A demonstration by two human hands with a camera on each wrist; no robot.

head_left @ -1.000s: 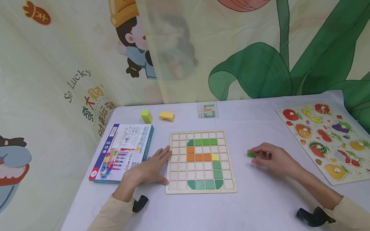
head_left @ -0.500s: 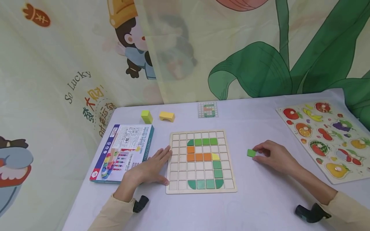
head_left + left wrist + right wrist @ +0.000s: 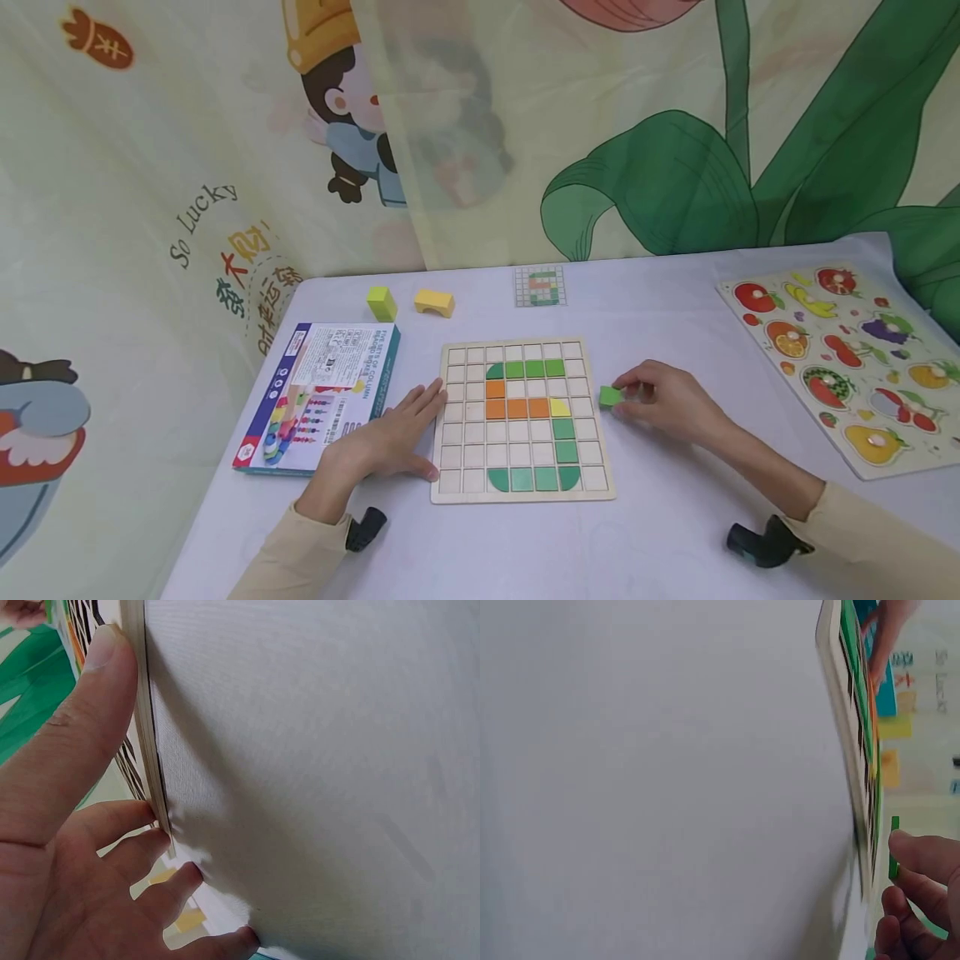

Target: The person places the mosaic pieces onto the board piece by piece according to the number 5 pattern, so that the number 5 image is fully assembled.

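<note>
A wooden grid board (image 3: 462,457) lies mid-table, with green, orange and yellow tiles set in some of its squares. My left hand (image 3: 386,437) rests along the board's left edge, fingers spread; in the left wrist view its thumb (image 3: 82,727) lies against the wooden rim. Just off the board's right edge, my right hand (image 3: 671,402) pinches a small green square tile (image 3: 610,397) between thumb and fingers. The right wrist view shows this green tile (image 3: 894,847) edge-on, held apart from the board (image 3: 847,727).
A boxed set (image 3: 322,392) lies left of the board. Behind it stand a lime block (image 3: 382,304) and a yellow arch block (image 3: 433,302). A small printed pattern card (image 3: 540,287) lies at the back. On the right is a fruit puzzle board (image 3: 847,367).
My right hand has carried the green tile leftward, close to the board's right edge. The tile was partly hidden by the fingers at first and now shows its face. My left hand stays put.
</note>
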